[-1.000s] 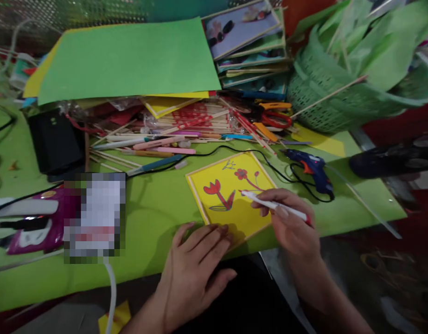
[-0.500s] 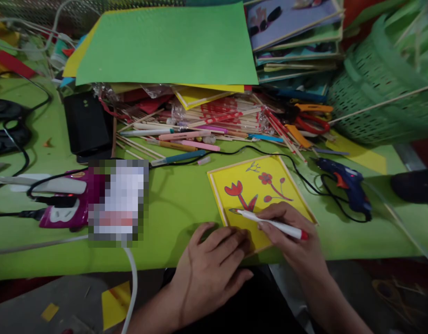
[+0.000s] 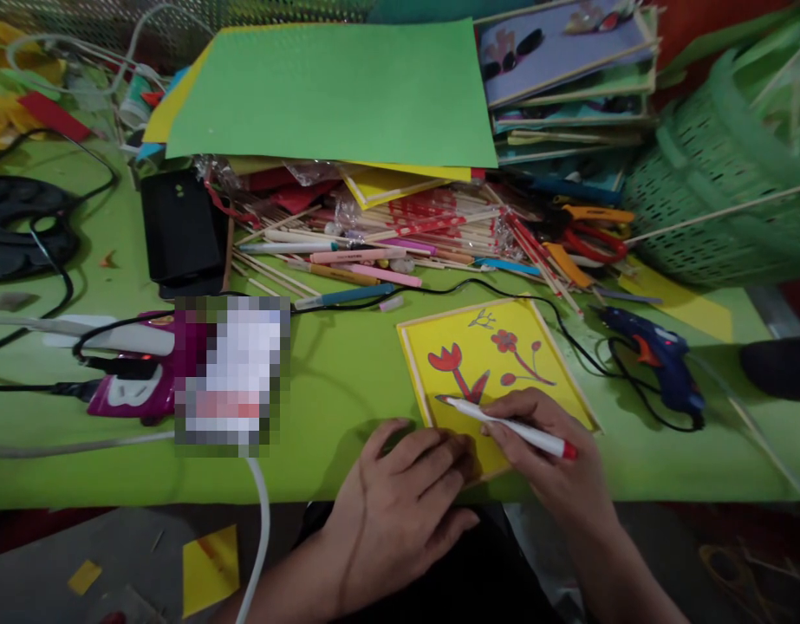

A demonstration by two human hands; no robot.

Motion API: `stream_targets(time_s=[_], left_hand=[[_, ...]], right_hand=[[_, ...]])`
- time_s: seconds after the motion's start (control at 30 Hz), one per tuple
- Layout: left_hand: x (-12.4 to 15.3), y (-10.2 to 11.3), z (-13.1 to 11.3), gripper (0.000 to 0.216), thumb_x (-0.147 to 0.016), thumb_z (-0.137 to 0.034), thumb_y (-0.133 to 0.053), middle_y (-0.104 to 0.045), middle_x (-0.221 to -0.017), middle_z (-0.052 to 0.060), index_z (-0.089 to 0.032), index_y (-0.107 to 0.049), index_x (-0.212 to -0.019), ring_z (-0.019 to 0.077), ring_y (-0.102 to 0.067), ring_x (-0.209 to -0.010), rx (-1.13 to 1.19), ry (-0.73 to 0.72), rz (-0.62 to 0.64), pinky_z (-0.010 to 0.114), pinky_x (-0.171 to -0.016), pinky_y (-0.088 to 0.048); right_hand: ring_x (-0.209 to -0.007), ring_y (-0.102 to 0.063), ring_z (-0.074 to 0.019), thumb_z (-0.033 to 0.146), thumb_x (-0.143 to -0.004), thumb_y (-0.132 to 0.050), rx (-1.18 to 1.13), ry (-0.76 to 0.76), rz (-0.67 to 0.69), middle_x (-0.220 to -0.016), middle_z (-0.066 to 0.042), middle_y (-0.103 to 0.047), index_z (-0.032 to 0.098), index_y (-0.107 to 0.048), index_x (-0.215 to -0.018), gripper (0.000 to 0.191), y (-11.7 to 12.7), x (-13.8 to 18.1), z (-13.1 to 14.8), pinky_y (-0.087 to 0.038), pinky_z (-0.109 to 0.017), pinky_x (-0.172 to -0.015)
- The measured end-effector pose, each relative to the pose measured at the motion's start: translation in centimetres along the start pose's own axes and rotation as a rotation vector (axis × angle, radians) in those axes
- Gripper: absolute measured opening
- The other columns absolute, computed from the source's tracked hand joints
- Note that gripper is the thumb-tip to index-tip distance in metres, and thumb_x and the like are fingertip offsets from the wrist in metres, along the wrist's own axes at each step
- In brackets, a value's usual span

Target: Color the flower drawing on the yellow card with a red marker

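My right hand (image 3: 549, 442) is closed around a white felt-tip marker (image 3: 523, 432) with a red end. Its tip touches the left leaf of a red tulip drawing (image 3: 446, 358) on a yellow card (image 3: 510, 390) edged with thin wooden sticks. A red round flower (image 3: 504, 341) with curved stems and a small uncoloured outline (image 3: 483, 320) are drawn above. Across the card's lower left corner rests my left hand (image 3: 413, 485), fingers stretched out and slightly bent, with nothing visible in it. The fingertips partly hide that corner.
A blue glue gun (image 3: 660, 355) with a black cord lies right of the card. Behind are pens (image 3: 347, 256), sticks, scissors (image 3: 595, 243), green sheets (image 3: 334, 95), stacked framed pictures (image 3: 569, 52) and a green basket (image 3: 705, 173). At left sits a purple power strip (image 3: 136, 381) beside a blurred-out object (image 3: 234, 373).
The whole view has shifted slightly, so things on the table appear farther right. My right hand still holds the marker at the left leaf, where slightly more red seems to show.
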State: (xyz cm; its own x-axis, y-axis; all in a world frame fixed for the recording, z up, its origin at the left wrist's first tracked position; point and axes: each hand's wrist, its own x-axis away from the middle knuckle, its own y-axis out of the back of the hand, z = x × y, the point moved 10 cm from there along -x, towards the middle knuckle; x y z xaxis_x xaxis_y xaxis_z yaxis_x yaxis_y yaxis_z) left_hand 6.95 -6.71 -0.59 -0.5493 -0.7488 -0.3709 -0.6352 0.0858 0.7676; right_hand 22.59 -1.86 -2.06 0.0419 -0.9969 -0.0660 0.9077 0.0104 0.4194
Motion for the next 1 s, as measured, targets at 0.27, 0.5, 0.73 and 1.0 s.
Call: stream_targets(time_s=[0.27, 0.5, 0.73, 1.0], left_hand=[[0.01, -0.24, 0.08, 0.027, -0.101, -0.043, -0.058, -0.075, -0.126, -0.002, -0.025, -0.069, -0.118, 0.0163, -0.064, -0.12, 0.005, 0.005, 0.02, 0.039, -0.11, -0.04], [-0.11, 0.06, 0.05, 0.026, -0.1, -0.041, -0.06, -0.075, -0.125, -0.004, -0.023, -0.068, -0.118, 0.014, -0.063, -0.12, 0.029, 0.005, 0.002, 0.037, -0.112, -0.038], [-0.13, 0.02, 0.08, 0.026, -0.101, -0.041, -0.059, -0.075, -0.127, -0.004, -0.024, -0.068, -0.119, 0.0151, -0.063, -0.121, 0.039, 0.011, 0.004, 0.038, -0.111, -0.038], [-0.12, -0.04, -0.03, 0.025, -0.1, -0.042, -0.062, -0.075, -0.127, -0.005, -0.024, -0.069, -0.116, 0.014, -0.063, -0.12, 0.009, -0.002, 0.002, 0.038, -0.109, -0.039]], right_hand=[[-0.061, -0.07, -0.0165, 0.023, -0.088, -0.072, 0.037, -0.009, 0.016, -0.074, -0.001, -0.074, 0.024, -0.072, -0.093, 0.005, -0.05, 0.1, -0.2, -0.055, -0.024, -0.052], [-0.06, -0.069, -0.0154, 0.021, -0.089, -0.071, 0.046, 0.022, 0.024, -0.075, 0.0, -0.073, 0.024, -0.07, -0.093, 0.006, -0.23, -0.02, 0.24, -0.055, -0.023, -0.053], [-0.061, -0.069, -0.0158, 0.022, -0.09, -0.07, 0.065, 0.015, 0.017, -0.076, -0.001, -0.072, 0.024, -0.07, -0.094, 0.004, -0.15, 0.26, 0.04, -0.055, -0.024, -0.052], [-0.059, -0.068, -0.0143, 0.019, -0.09, -0.069, 0.066, 0.009, 0.015, -0.074, 0.0, -0.072, 0.024, -0.069, -0.093, 0.005, -0.11, 0.31, -0.05, -0.053, -0.022, -0.051]])
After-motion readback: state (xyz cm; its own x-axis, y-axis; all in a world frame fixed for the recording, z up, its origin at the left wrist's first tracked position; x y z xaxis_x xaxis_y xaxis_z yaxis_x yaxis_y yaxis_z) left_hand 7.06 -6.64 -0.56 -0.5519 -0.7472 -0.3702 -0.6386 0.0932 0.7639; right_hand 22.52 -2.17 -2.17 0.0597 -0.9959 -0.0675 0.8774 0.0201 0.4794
